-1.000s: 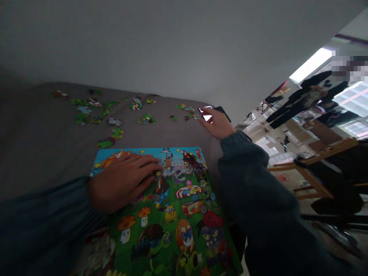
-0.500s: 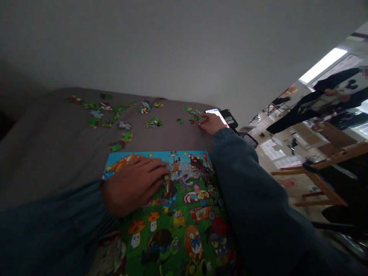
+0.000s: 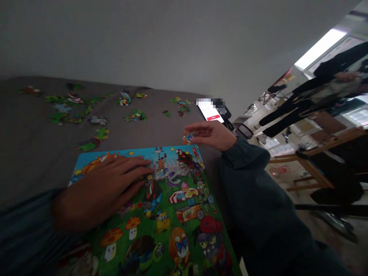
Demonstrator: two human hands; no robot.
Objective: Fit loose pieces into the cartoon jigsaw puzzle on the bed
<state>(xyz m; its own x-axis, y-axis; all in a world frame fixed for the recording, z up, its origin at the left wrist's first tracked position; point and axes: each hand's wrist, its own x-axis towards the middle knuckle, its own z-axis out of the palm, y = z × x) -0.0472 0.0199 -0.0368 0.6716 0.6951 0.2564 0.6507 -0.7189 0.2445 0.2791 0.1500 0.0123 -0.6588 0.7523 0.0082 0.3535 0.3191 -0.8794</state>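
Observation:
A colourful cartoon picture board (image 3: pixel 184 199) with a blue top edge lies in front of me on grey cloth. Flat across its upper left rests my left hand (image 3: pixel 106 184), fingers stretched out and holding nothing. Just above the board's upper right corner, my right hand (image 3: pixel 211 134) pinches a small jigsaw piece (image 3: pixel 188 138), blue and orange, between thumb and fingers. Beyond that hand sits a small cluster of jigsaw pieces (image 3: pixel 182 105). My left palm covers part of the printed picture.
More jigsaw pieces (image 3: pixel 71 103) lie scattered on the grey cloth (image 3: pixel 120 136) at the left and middle. A lit phone (image 3: pixel 209 110) is at the back right, beside a black item. Glasses (image 3: pixel 244 131), a wooden chair (image 3: pixel 307 168) and a standing person (image 3: pixel 310 92) appear at right.
My right hand has drawn back from the piece cluster towards the board, with a jigsaw piece in its fingers. The left hand stays on the board; the view has shifted right.

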